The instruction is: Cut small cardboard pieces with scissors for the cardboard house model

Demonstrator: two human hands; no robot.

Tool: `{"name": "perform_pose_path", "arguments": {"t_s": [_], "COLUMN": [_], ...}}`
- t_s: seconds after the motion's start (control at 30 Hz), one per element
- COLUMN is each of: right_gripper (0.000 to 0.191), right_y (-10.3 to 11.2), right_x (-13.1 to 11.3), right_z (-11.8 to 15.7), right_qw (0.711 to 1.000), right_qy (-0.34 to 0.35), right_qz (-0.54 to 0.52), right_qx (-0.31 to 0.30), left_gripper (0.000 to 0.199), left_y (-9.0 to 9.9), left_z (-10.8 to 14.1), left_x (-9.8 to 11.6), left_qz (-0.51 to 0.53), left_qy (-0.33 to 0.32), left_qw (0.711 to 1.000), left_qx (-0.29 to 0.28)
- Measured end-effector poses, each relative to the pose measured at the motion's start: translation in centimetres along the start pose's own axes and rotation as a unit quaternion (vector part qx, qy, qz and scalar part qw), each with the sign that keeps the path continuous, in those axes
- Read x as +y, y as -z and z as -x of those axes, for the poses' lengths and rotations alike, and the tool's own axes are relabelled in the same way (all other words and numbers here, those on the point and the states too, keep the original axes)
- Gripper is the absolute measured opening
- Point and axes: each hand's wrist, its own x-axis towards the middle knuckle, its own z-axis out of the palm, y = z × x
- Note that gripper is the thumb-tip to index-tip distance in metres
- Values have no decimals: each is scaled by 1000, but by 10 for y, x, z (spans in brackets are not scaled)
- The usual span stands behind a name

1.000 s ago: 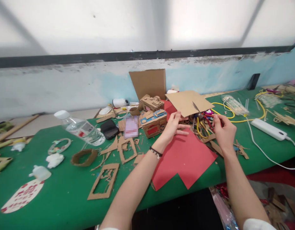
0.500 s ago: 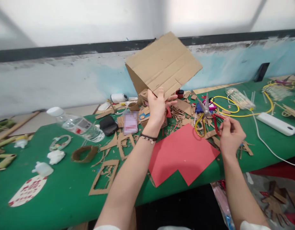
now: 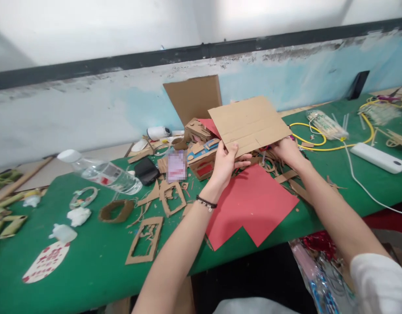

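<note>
My left hand (image 3: 225,168) grips the near corner of a brown cardboard sheet (image 3: 250,122), thumb on top and the other fingers spread below. The sheet is tilted above the middle of the table. My right hand (image 3: 287,150) is at the sheet's right corner; its fingers are hidden behind the cardboard, and the scissors do not show. Beneath both hands lies a red paper sheet (image 3: 253,205) with a notch in its near edge. Left of the sheet stands a small cardboard model (image 3: 201,165) with blue and red patches.
A second cardboard panel (image 3: 197,98) leans against the wall. On the green table (image 3: 99,270) are a water bottle (image 3: 103,172), a cardboard ring (image 3: 116,211), cut cardboard frames (image 3: 144,240), a yellow cord (image 3: 345,152) and a white power strip (image 3: 377,157).
The cardboard sheet has come down and to the right in my left hand, uncovering the panel at the wall. My right hand has moved up and left behind the sheet; the scissors dropped from sight.
</note>
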Motion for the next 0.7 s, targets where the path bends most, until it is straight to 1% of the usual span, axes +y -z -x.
{"name": "perform_pose_path", "arguments": {"t_s": [0.03,0.07,0.13,0.17,0.2,0.27,0.33,0.4,0.5,0.57,0.6,0.63,0.67,0.7], "right_gripper": [35,31,30,27,23,18,17,15,8,12,16,21,25,29], "right_y": [12,24,44,51,56,60,61,62,74,87,94,99,103,105], "right_x": [4,7,13,14,15,16,16,17,14,7,0,-9,-20,-32], "right_z": [11,23,50,63,74,93,102,103,97,93,91,90,89,87], "right_qw": [999,996,980,968,956,940,934,938,952,962,967,972,975,977], "right_qy": [17,42,111,145,171,191,193,193,183,148,119,86,62,51], "right_qz": [37,59,65,79,105,153,177,166,87,17,-13,-40,-66,-91], "right_qx": [-22,-59,-153,-189,-213,-237,-241,-234,-228,-228,-224,-213,-202,-188], "left_gripper": [44,42,39,38,36,28,17,14,20,22,24,31,43,56], "left_y": [0,-2,-8,-12,-16,-24,-26,-22,-5,10,18,24,30,34], "left_z": [0,-2,-7,-11,-14,-21,-25,-24,-12,1,8,16,24,32], "left_x": [-1,-3,-8,-12,-16,-26,-36,-44,-47,-42,-38,-33,-28,-23], "left_qz": [4,9,22,30,40,58,66,62,37,19,11,0,-17,-33], "left_qy": [7,13,25,33,43,71,105,138,171,176,175,169,162,145], "left_qw": [1000,1000,999,999,998,996,992,989,984,984,984,985,986,988], "left_qx": [-8,-15,-25,-26,-25,-20,-15,-11,-11,-21,-30,-36,-35,-34]}}
